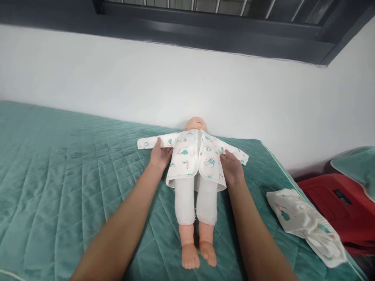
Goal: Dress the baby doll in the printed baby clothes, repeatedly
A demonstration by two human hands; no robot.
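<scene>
A baby doll lies on its back on the green quilted bed cover, its head near the wall and bare feet toward me. It wears a white printed jacket, with the sleeves spread out sideways and the front parted slightly toward the hem. White fabric covers its legs down to the lower shins. My left hand is open against the jacket's left side, thumb at the sleeve and fingertips by the torso. On the other side, my right hand is open, fingertips touching the jacket below the sleeve. Both hands' undersides are hidden.
White printed baby pants lie bunched on the bed's right edge. Beyond that edge stands a red plastic object with green cloth over it. A white wall rises behind the bed, under a dark barred window frame.
</scene>
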